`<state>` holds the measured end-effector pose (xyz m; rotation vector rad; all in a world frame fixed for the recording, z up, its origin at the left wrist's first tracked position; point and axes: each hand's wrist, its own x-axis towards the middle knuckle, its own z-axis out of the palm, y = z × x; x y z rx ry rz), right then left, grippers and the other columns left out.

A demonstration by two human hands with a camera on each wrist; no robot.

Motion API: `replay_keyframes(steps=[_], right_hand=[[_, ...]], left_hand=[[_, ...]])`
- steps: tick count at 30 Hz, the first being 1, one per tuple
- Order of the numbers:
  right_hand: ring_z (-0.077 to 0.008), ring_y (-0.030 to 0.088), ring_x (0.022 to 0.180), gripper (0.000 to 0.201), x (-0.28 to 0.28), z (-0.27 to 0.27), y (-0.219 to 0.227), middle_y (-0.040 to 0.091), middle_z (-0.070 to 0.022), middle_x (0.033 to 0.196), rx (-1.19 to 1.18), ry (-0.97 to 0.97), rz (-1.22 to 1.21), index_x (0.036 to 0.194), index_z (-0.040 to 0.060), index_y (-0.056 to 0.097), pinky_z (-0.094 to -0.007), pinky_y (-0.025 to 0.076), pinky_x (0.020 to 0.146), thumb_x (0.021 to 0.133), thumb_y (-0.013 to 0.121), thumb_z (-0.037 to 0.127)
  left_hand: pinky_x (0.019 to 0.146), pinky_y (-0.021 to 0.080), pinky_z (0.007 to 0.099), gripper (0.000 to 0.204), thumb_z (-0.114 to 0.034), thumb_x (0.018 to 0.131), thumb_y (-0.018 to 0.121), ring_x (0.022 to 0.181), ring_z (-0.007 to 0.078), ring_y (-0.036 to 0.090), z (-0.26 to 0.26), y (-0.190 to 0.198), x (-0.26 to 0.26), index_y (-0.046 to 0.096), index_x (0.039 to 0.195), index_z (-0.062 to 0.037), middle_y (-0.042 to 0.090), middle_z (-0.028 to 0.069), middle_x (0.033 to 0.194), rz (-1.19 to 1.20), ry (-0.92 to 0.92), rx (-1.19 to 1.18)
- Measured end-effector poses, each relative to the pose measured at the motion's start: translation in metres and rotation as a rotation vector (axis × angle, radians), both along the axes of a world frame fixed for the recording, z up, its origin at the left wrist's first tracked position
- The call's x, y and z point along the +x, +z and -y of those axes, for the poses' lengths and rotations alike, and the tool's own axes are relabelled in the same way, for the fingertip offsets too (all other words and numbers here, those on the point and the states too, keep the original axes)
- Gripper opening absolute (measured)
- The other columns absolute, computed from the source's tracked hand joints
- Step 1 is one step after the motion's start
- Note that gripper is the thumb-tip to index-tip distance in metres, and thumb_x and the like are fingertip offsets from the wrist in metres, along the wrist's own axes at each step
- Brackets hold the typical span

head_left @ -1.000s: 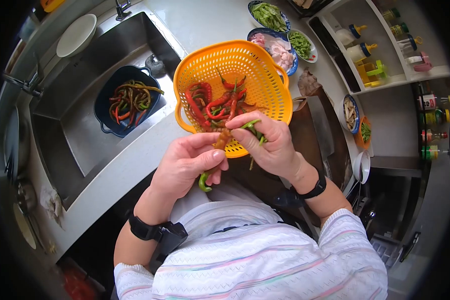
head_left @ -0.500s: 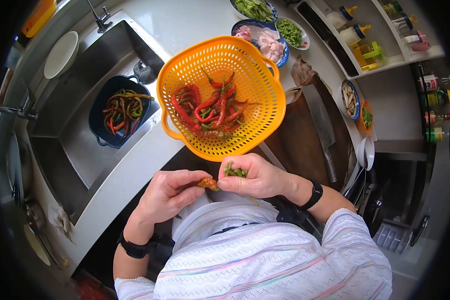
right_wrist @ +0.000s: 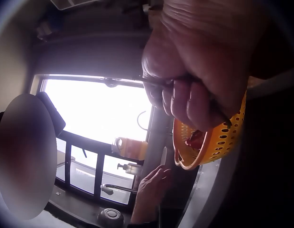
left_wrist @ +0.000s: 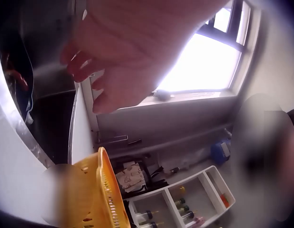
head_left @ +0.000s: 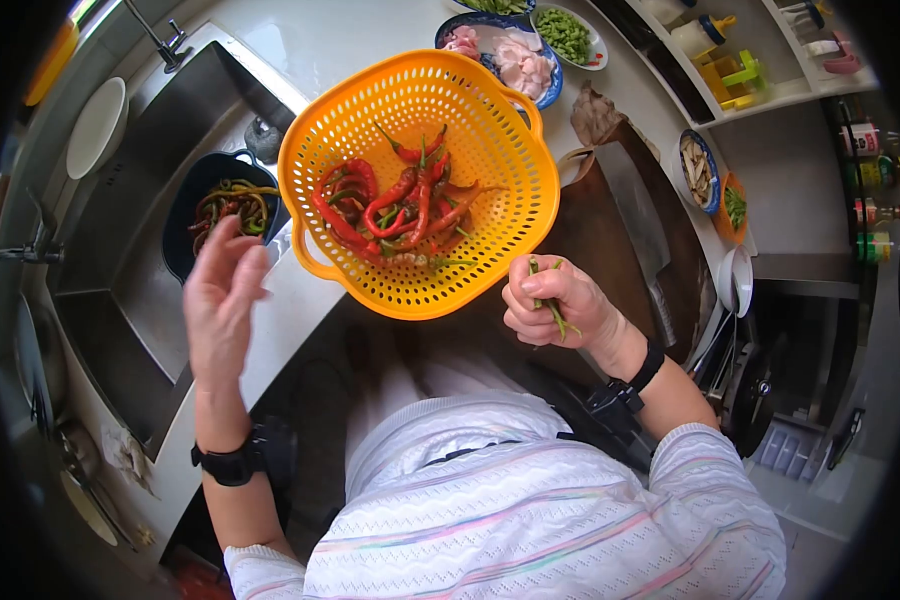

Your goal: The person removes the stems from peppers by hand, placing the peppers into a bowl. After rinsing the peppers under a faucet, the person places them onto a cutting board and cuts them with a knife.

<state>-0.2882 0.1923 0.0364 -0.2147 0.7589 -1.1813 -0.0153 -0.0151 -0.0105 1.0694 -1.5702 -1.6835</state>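
Observation:
My left hand is raised at the sink's edge, fingers loosely bent and apart, with no thing showing in it. Its fingertips overlap the dark blue basin, where wilted red and green chili peppers lie. On the right, my right hand grips a small bunch of green chili stems that poke out above and below the fist. Between the hands, a yellow colander bears mostly red chili peppers; the right fist is just off its near right rim.
The basin stands in a steel sink on the left. A cleaver lies on a dark cutting board to the right. Farther back are a plate of raw meat and a dish of chopped greens. A seasoning rack stands at right.
Both hands worked close together on a chili pepper below the colander. They have since parted: the left, without the pepper, went left to the basin, while the right kept its stems and shifted right.

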Motion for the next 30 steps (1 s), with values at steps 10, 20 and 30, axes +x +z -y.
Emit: replay_keyframes(steps=[10,20,30], right_hand=[[-0.0121,0.033,0.042,0.021,-0.01,-0.002,-0.001,0.043,-0.0075,0.055,-0.041,-0.003,0.119,0.071,0.004,0.043,-0.025,0.027,0.037,0.089,0.042,0.015],[-0.0135,0.045,0.045,0.021,0.035,0.019,0.025,0.052,-0.0126,0.06,-0.094,0.268,0.067,0.088,-0.0027,0.054,-0.0234,0.033,0.037,0.088,0.047,0.017],[-0.0075,0.03,0.041,0.016,0.186,0.046,-0.016,0.035,0.0015,0.053,-0.039,0.554,-0.11,0.093,0.0059,0.05,-0.0208,0.023,0.034,0.095,0.04,0.019]], left_hand=[[0.062,0.055,0.0272,0.036,0.0,0.077,0.054,0.08,0.0179,0.065,-0.057,-0.005,-0.058,0.049,0.112,0.0027,0.062,0.0113,0.1,-0.179,-0.041,0.559],[0.084,0.05,0.0331,0.045,0.003,0.073,0.055,0.094,0.0212,0.063,-0.122,0.026,0.082,0.048,0.117,0.0042,0.061,0.013,0.108,-0.281,0.243,0.491],[0.083,0.048,0.0294,0.042,0.004,0.07,0.06,0.091,0.0165,0.061,-0.305,-0.001,0.255,0.054,0.111,0.0022,0.063,0.0083,0.102,-0.313,0.681,0.36]])
